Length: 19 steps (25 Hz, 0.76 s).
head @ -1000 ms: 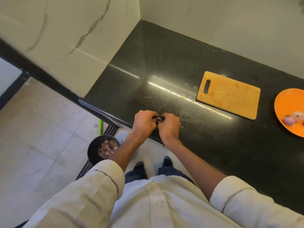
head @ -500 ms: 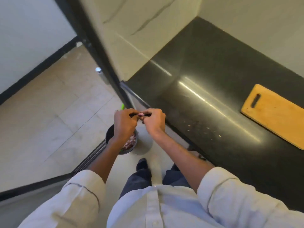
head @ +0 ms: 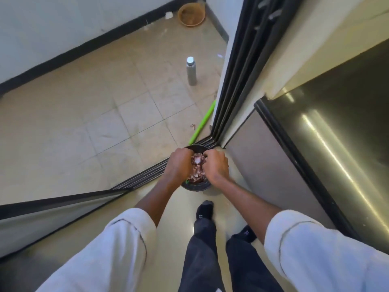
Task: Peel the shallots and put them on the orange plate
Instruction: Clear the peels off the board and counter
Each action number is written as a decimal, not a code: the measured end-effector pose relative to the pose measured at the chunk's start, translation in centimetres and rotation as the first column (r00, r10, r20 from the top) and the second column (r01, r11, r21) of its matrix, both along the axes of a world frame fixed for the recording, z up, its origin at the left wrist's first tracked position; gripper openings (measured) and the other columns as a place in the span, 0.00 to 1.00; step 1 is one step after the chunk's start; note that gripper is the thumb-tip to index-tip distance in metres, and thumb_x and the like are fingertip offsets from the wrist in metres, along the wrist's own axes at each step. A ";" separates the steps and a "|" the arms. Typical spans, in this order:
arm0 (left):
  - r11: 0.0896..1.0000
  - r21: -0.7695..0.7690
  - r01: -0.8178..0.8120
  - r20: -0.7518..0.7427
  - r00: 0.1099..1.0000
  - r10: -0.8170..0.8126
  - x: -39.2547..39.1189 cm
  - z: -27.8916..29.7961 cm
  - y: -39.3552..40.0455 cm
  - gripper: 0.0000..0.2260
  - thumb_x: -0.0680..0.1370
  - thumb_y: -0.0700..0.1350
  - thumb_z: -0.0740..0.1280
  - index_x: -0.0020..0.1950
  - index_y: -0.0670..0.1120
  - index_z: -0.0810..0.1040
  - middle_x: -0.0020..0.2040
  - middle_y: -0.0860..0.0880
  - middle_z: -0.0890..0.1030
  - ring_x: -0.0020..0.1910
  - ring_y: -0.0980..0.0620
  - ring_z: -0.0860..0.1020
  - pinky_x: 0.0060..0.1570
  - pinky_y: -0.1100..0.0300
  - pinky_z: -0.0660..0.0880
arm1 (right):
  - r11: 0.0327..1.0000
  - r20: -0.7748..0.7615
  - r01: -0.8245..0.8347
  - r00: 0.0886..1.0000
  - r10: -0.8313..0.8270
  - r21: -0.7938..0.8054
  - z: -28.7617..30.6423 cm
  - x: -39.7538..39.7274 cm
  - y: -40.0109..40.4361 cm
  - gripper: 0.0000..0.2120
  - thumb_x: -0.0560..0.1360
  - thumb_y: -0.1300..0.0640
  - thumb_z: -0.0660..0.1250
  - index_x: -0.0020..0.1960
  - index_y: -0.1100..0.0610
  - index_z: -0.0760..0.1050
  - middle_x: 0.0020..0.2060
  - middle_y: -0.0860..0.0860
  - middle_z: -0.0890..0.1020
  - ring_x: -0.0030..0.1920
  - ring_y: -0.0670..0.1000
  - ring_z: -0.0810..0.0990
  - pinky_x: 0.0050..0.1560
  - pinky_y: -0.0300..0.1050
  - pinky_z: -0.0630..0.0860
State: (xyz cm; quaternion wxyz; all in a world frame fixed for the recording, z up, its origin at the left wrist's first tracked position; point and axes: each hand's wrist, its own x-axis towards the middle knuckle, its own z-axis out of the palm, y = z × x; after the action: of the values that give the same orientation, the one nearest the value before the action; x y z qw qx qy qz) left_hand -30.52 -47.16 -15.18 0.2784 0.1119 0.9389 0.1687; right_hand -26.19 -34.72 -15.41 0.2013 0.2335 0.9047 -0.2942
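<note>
A pale purple shallot shows between my two hands, held over a black bin on the floor. My left hand grips it from the left with curled fingers. From the right, my right hand pinches it too. The bin holds a heap of purple and brown shallot skins. The orange plate is out of view.
The black countertop runs along the right, its front edge close to my right arm. On the tiled floor stand a grey bottle and a brown basket. A green stick leans by the door track behind the bin.
My view has swung left and down from the counter to the floor. Both hands carried the shallot off the counter edge and now hold it over the bin.
</note>
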 end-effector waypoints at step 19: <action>0.857 0.404 0.321 -0.341 0.922 -0.184 5.7 10.4 10.2 0.18 0.81 0.34 0.68 0.69 0.47 0.82 0.67 0.49 0.82 0.65 0.49 0.79 0.64 0.55 0.76 | 0.649 -0.444 0.550 0.473 -0.761 -0.526 12.5 10.8 9.9 0.17 0.83 0.68 0.62 0.59 0.53 0.86 0.53 0.44 0.87 0.55 0.41 0.84 0.61 0.44 0.83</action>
State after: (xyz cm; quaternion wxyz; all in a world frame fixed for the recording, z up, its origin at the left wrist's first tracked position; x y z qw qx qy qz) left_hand -24.79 -36.91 -4.75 0.1235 0.3204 0.8810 0.3255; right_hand -15.36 -24.79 -2.87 -0.2113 0.4180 0.6940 -0.5468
